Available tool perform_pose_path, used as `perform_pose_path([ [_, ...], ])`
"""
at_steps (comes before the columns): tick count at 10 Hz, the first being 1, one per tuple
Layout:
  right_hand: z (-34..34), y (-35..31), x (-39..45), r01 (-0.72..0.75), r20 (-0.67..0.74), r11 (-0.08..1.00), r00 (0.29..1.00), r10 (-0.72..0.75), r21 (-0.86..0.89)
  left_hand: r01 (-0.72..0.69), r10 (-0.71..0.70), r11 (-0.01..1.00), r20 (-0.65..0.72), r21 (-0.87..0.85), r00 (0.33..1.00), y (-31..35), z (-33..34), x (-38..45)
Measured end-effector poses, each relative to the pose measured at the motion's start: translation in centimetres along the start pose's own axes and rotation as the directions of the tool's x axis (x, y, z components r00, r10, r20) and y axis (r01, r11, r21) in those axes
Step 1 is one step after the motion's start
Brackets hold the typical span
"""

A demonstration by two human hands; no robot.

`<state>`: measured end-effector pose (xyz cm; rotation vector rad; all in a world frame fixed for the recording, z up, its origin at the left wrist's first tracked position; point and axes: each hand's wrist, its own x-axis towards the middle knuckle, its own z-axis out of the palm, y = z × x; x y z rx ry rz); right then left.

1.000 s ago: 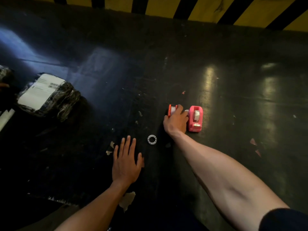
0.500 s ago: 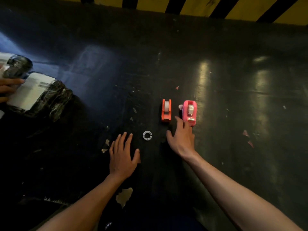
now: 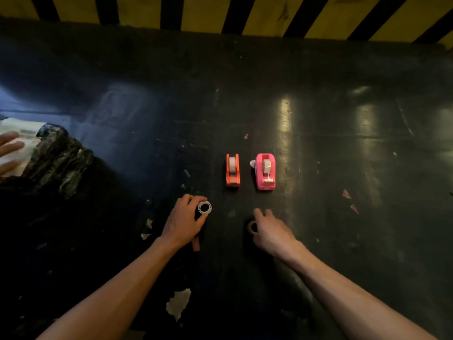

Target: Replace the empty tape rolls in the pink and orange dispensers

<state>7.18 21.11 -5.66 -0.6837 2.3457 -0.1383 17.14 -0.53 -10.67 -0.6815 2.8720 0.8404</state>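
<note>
An orange dispenser (image 3: 232, 170) and a pink dispenser (image 3: 265, 171) stand side by side on the dark table, each with a roll of tape seated in it. My left hand (image 3: 182, 222) is curled around a white ring-shaped tape core (image 3: 204, 207), pinched between thumb and fingers just left of and below the orange dispenser. My right hand (image 3: 272, 231) rests below the pink dispenser with its fingers over a second, brownish ring core (image 3: 252, 227), which is partly hidden by the hand.
At the left edge lies a black wrapped parcel (image 3: 55, 160) with a white label, and another person's hand (image 3: 8, 153) rests on it. Paper scraps (image 3: 178, 303) dot the table (image 3: 343, 143). A yellow-and-black striped band (image 3: 245, 13) runs along the far side.
My left hand went from lying flat to closing on the white core. My right hand drew back from the dispensers toward me and now covers a second ring.
</note>
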Motion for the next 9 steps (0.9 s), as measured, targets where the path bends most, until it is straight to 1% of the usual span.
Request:
perform_pose_path([
  [1,-0.5,-3.0,1.9,0.173,-0.041,0.983,0.984,-0.175,-0.055,0.080,-0.082,0.996,-0.051,-0.031,0.995,-0.8,-1.4,1.3],
  [2,-1.6,-5.9,4.2,0.332,-0.169,0.928,0.918,-0.359,-0.171,0.130,-0.132,0.991,-0.068,-0.033,0.989,-1.5,-3.0,2.8],
  [3,-3.3,-8.0,6.9,0.359,-0.257,0.893,0.867,-0.427,-0.270,0.139,-0.139,0.990,-0.073,-0.004,0.988,-1.9,-4.2,4.3],
  [4,-5.2,-9.6,9.6,0.322,-0.307,0.872,0.843,-0.441,-0.370,0.139,-0.139,0.990,-0.068,0.000,0.988,-2.0,-4.8,5.7],
  [5,-5.8,-10.3,11.5,0.292,-0.293,0.839,0.842,-0.453,-0.458,0.127,-0.127,0.992,-0.056,-0.003,0.990,-1.9,-4.7,6.9],
  [6,-5.5,-10.4,12.7,0.246,-0.259,0.809,0.864,-0.433,-0.534,0.109,-0.109,0.994,-0.038,-0.012,0.993,-1.7,-4.5,7.9],
  [8,-4.9,-10.4,13.4,0.217,-0.243,0.828,0.890,-0.385,-0.518,0.115,-0.116,0.993,-0.029,-0.028,0.993,-1.4,-4.3,8.7],
  [9,-5.0,-10.4,13.4,0.202,-0.267,0.854,0.894,-0.361,-0.479,0.155,-0.157,0.987,-0.031,-0.046,0.987,-1.4,-4.1,9.1],
])
